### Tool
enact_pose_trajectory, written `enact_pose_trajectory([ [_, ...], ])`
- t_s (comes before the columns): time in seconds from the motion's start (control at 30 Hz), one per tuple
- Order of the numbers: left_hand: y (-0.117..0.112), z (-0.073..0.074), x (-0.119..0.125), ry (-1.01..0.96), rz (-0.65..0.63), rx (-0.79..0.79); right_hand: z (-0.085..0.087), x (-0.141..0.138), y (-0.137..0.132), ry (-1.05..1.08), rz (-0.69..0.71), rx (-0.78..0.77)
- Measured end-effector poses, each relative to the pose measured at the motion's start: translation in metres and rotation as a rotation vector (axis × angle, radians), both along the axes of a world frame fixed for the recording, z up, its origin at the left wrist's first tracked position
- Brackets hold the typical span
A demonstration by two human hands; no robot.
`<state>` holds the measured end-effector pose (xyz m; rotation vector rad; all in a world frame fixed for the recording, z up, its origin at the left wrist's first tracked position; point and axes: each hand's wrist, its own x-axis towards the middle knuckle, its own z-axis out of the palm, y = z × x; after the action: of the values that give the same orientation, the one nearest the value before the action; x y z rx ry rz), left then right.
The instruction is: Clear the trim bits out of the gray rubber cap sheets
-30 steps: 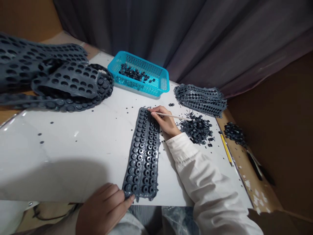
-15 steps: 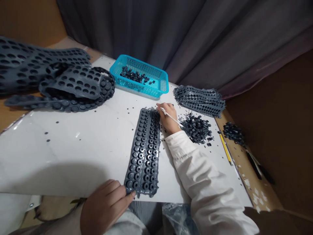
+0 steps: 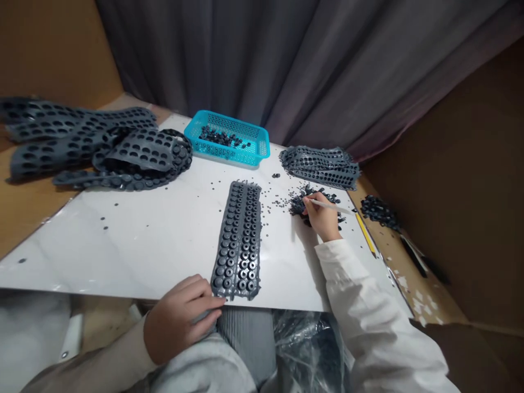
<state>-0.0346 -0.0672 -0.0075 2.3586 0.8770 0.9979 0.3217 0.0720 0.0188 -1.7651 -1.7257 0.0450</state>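
Status: we have 1 strip (image 3: 237, 240) lying flat mid table (image 3: 155, 240), its long side running near to far, knobs up in 4 columns; left column looks plain-topped, the other 3 show centre holes, so we'd judge it partly worked, plain column perhaps left, can't confirm. Right hand (image 3: 323, 215) has fingers closed on 1 white stick (image 3: 333, 206), over the near pile (image 3: 301, 202) right of the strip. Left hand (image 3: 180, 316), fingers bent, is at the strip's near left corner; we can't tell if it pinches it. Counts: 2 hands, 1 blue basket (image 3: 229, 155) at the far side, partly filled with loose bits (image 3: 216, 137), 2 piles incl. one on the right ledge (image 3: 379, 211), 1 sheet stack (image 3: 321, 166) far right, 1 sheet heap (image 3: 143, 150) far left (layers not countable), 1 yellow tool (image 3: 365, 234) at the right edge; bits and scattered dots (image 3: 280, 203) too many to count
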Motion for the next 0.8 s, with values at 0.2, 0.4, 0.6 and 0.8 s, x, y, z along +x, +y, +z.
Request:
enact_pose_trajectory([
  [0.2, -0.003, -0.007, -0.006, 0.064, 0.15, 0.183, 0.002, -0.059, -0.042, 0.206, 0.273, 0.079],
  [0.4, -0.003, -0.013, -0.013, 0.118, 0.136, 0.268, -0.007, -0.138, -0.114, 0.302, 0.882, 0.037],
  [0.6, 0.0, -0.013, -0.012, 0.147, 0.135, 0.259, -0.018, -0.147, -0.13, 0.154, 0.962, 0.037],
  [0.8, 0.0, -0.015, -0.013, 0.143, 0.137, 0.247, -0.016, -0.146, -0.125, 0.06, 1.013, 0.089],
])
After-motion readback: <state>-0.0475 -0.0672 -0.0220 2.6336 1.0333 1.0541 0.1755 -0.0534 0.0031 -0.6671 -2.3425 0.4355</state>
